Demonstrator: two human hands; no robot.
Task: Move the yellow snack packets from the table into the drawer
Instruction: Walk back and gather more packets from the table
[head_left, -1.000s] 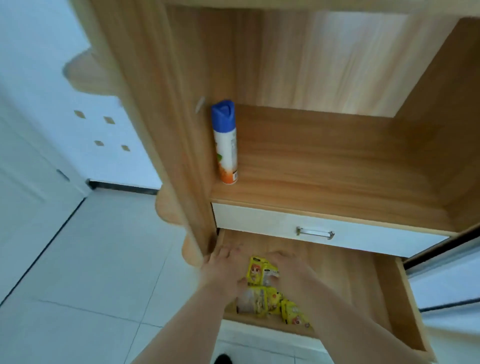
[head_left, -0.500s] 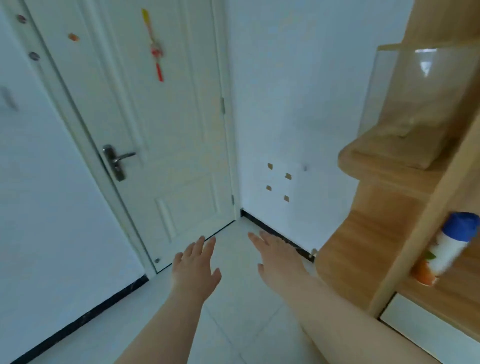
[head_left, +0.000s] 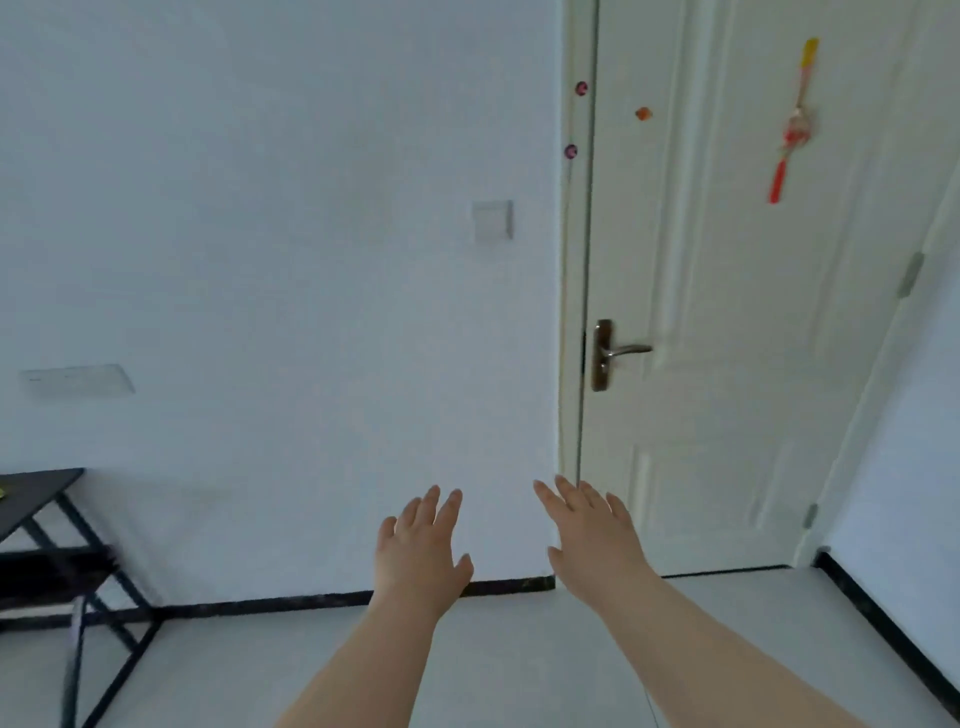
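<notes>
My left hand (head_left: 421, 551) and my right hand (head_left: 589, 535) are both held out in front of me, palms down, fingers spread, with nothing in them. They hover in mid-air before a white wall and a door. A black folding table (head_left: 31, 499) shows at the far left edge, well left of my left hand. A tiny yellow speck lies on its top at the frame edge; I cannot tell if it is a packet. The drawer and the cabinet are out of view.
A white door (head_left: 737, 291) with a metal handle (head_left: 618, 353) stands shut to the right of my hands. A red tassel ornament (head_left: 795, 130) hangs on it. White wall with a switch (head_left: 492, 221) ahead, pale tiled floor (head_left: 509, 665) below.
The view has swung left, from the open drawer with yellow packets, past the door, to the wall and table edge. Both hands left the packets in the drawer and are now empty.
</notes>
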